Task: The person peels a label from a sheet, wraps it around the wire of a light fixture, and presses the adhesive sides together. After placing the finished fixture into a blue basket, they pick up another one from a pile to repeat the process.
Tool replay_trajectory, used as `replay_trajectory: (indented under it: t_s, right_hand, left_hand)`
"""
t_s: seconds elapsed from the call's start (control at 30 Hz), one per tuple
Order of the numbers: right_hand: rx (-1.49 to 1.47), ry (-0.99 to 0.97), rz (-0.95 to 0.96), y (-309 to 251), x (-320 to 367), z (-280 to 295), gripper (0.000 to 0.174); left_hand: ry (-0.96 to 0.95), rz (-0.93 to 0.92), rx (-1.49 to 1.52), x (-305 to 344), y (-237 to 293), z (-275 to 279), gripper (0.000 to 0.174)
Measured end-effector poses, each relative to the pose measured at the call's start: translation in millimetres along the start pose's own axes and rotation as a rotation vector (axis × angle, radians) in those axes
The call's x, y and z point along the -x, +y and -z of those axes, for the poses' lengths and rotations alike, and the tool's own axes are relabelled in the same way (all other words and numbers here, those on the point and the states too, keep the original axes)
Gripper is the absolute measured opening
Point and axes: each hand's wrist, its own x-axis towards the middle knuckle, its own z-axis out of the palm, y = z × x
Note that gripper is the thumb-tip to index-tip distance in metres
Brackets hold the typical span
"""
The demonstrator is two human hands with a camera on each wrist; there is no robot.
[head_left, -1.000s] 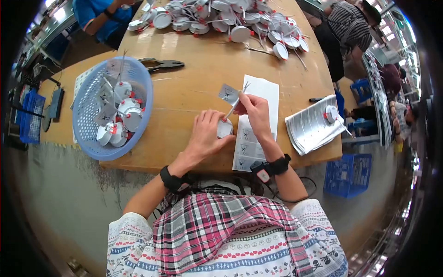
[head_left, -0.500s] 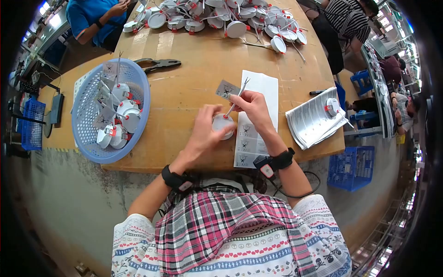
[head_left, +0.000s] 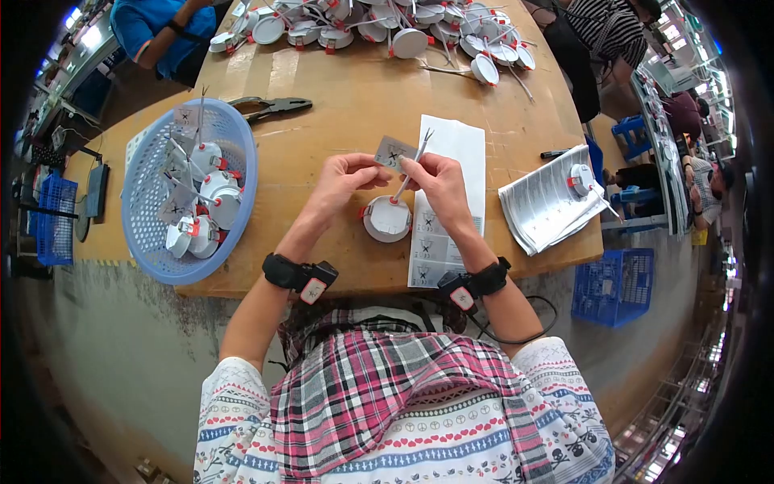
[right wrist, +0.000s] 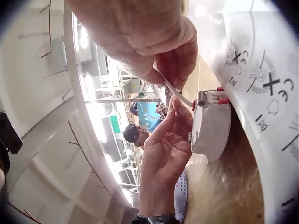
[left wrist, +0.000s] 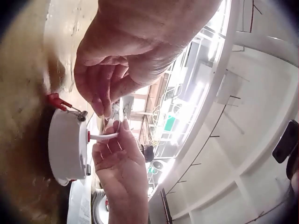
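Note:
A round white downlight (head_left: pixel 387 219) with red-tipped clips rests on the table in front of me, its white cable (head_left: pixel 400 190) rising from the back. My right hand (head_left: pixel 442 185) pinches that cable between thumb and fingers, below its split wire ends. A silver label (head_left: pixel 393 152) with a crossed mark sticks out leftward from the cable at the right fingertips. My left hand (head_left: pixel 343 184) has its thumb and curled fingers together at the label's lower edge, pinching there. In the left wrist view, both hands' fingertips meet close above the downlight (left wrist: pixel 67 145).
A sheet of labels (head_left: pixel 427 250) lies beside the downlight. At left, a blue basket (head_left: pixel 135 206) holds several labelled downlights. Pliers (head_left: pixel 278 107) lie behind it. Stacked papers (head_left: pixel 528 214) bear another downlight at right. A pile of downlights (head_left: pixel 409 43) fills the table's far end.
My left hand has let go of the downlight and moved up to the label. The downlight now stands uncovered on the table. My right hand keeps its grip on the cable.

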Motion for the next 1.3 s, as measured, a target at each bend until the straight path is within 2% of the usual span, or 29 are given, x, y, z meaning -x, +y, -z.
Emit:
replay_trajectory:
  t_s: [0.13,0.23,0.33,0.43,0.53,0.6,0.7,0.87,0.93,1.07,1.1,1.2,1.3]
  right_hand:
    - [-0.002,0.000,-0.026,-0.2,-0.2,0.5,0.026]
    - [0.005,-0.018,-0.018,2.0,-0.5,-0.4,0.026]
    - [0.015,-0.010,-0.018,-1.8,2.0,0.4,0.028]
    - [0.060,-0.016,-0.034,5.3,-1.0,11.4,0.029]
    - [-0.001,-0.010,-0.070,-2.1,-4.7,15.1,0.028]
    - [-0.051,-0.008,-0.014,-14.3,-9.4,10.9,0.026]
    - [-0.072,-0.065,0.082,-40.2,-21.9,-2.4,0.024]
    - [-0.157,-0.155,0.095,-97.5,-42.5,-52.9,0.027]
    - [-0.229,-0.227,0.095,-115.5,-49.3,-82.4,0.028]
    - [-0.301,-0.448,0.003,-112.1,-67.6,-143.9,0.030]
    - [-0.230,-0.489,-0.031,-107.3,-71.0,-155.3,0.032]
    - [-0.001,-0.417,0.097,-76.7,-73.6,-164.4,0.034]
    - [0.045,-0.344,0.139,-64.6,-73.2,-136.2,0.034]
  left_hand:
    - [0.015,0.054,-0.019,1.0,6.7,0.4,0.021]
    - [-0.027,0.046,-0.153,-3.1,4.8,-1.9,0.022]
    - [-0.048,0.022,-0.129,-5.2,-2.1,0.6,0.023]
    - [0.066,-0.110,-0.106,-0.1,-14.4,5.4,0.025]
    - [0.169,-0.152,-0.123,22.2,-17.2,4.2,0.024]
    - [0.207,-0.171,-0.199,40.7,-19.1,8.7,0.022]
    - [0.279,-0.214,-0.316,66.8,-20.4,13.6,0.020]
    - [0.315,-0.275,-0.486,92.6,-29.0,15.4,0.016]
    - [0.337,-0.375,-0.562,94.7,-29.9,12.9,0.014]
    - [0.362,-0.495,-0.660,96.8,-32.2,8.9,0.012]
    - [0.365,-0.522,-0.673,95.5,-36.0,9.9,0.011]
    - [0.331,-0.526,-0.651,96.9,-40.1,14.9,0.011]
    - [0.307,-0.539,-0.618,96.3,-39.4,14.2,0.012]
